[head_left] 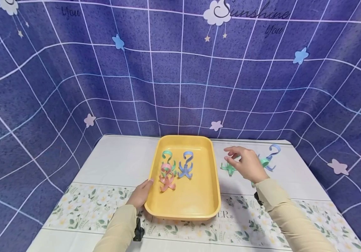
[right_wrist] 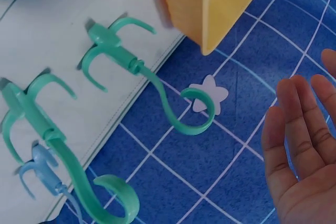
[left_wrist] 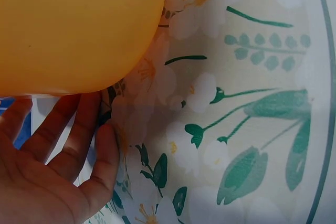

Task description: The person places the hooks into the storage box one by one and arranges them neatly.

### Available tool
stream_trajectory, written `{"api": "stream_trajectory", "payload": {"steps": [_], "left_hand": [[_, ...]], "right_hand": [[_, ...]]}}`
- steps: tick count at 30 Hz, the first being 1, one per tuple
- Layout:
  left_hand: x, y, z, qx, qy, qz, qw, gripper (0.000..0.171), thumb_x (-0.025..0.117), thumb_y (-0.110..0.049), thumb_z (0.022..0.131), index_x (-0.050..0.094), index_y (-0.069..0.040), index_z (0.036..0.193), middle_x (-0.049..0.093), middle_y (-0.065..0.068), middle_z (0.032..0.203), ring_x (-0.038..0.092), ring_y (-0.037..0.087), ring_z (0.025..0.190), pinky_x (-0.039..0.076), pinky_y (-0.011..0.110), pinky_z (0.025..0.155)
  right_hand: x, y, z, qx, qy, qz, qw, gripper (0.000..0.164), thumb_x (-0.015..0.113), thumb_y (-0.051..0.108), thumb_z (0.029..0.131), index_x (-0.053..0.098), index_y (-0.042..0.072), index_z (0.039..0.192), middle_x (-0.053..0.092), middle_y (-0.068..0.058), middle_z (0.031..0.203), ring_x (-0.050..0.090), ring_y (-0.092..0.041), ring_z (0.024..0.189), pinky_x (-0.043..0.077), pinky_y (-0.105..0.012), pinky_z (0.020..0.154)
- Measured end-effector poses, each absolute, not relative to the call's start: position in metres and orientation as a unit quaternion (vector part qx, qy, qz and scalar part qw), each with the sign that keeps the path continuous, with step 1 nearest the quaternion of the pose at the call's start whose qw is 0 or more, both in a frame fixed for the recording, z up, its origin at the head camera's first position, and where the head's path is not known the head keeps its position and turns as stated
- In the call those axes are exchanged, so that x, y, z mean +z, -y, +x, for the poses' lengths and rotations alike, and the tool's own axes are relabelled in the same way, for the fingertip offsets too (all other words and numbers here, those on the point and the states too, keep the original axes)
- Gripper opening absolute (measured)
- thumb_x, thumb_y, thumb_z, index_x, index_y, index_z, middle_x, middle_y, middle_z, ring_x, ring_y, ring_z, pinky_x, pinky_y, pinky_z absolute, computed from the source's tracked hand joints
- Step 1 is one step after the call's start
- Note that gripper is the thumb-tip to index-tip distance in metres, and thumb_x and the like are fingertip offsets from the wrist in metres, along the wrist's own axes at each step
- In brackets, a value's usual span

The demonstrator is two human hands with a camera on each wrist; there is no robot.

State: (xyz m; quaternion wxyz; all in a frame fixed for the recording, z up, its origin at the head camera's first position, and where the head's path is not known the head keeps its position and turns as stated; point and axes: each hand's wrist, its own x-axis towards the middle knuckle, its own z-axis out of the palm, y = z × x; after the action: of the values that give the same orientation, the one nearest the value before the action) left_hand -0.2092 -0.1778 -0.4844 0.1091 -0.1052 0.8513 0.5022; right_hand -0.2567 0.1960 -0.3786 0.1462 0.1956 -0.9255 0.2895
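On the right of the counter point(head_left: 114, 161), just outside the tray point(head_left: 196, 196), a green hook point(head_left: 229, 170) stands upright on its claws, stem and curl upward. The right hand point(head_left: 246, 164) is raised beside it and is much the nearer hand. From this grip, the hook shows just below the thumb, toward the left and near side; the right wrist view shows fingers and hook apart. The grip is loosely parted, a gap between thumb and fingers, with hold of nothing. A second green hook point(head_left: 264, 162) and a blue hook point(head_left: 274, 149) stand further right, beyond the wrist.

At the tray's left wall, the left hand point(head_left: 141, 193) holds the edge, one digit on the rim; how firmly, one cannot tell. Inside are green point(head_left: 167, 154), pink point(head_left: 167, 183) and blue point(head_left: 185, 171) hooks, left of the tray's bare right half.
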Motion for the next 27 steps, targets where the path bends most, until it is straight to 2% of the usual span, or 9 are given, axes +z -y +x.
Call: {"api": "stream_trajectory", "payload": {"steps": [5,15,27], "left_hand": [[-0.484,0.178,-0.209,0.504,-0.85,-0.106,0.11,0.064,0.03,-0.046,0.111,0.037,-0.001,0.156,0.054,0.028,0.143,0.053,0.047,0.129,0.039,0.059,0.109],[-0.483,0.178,-0.208,0.517,-0.843,-0.104,0.109,0.063,0.031,-0.044,0.112,0.037,0.0,0.156,0.06,0.027,0.135,0.062,0.04,0.116,0.048,0.055,0.101],[-0.485,0.177,-0.209,0.512,-0.846,-0.102,0.107,0.062,0.031,-0.043,0.111,0.036,0.0,0.156,0.056,0.028,0.14,0.055,0.046,0.125,0.042,0.058,0.107]], "right_hand": [[-0.38,-0.205,-0.256,0.285,0.929,0.185,0.149,0.028,0.074,0.015,0.094,0.073,0.003,0.119,0.074,-0.007,0.095,0.071,-0.026,0.089,0.058,-0.043,0.073],[-0.382,-0.229,-0.256,0.289,0.927,0.171,0.165,0.028,0.074,0.011,0.094,0.073,0.001,0.12,0.074,-0.011,0.095,0.071,-0.031,0.089,0.059,-0.045,0.072],[-0.382,-0.259,-0.255,0.29,0.93,0.136,0.179,0.029,0.073,0.013,0.095,0.071,0.0,0.121,0.074,-0.014,0.093,0.072,-0.036,0.085,0.054,-0.044,0.068]]}}
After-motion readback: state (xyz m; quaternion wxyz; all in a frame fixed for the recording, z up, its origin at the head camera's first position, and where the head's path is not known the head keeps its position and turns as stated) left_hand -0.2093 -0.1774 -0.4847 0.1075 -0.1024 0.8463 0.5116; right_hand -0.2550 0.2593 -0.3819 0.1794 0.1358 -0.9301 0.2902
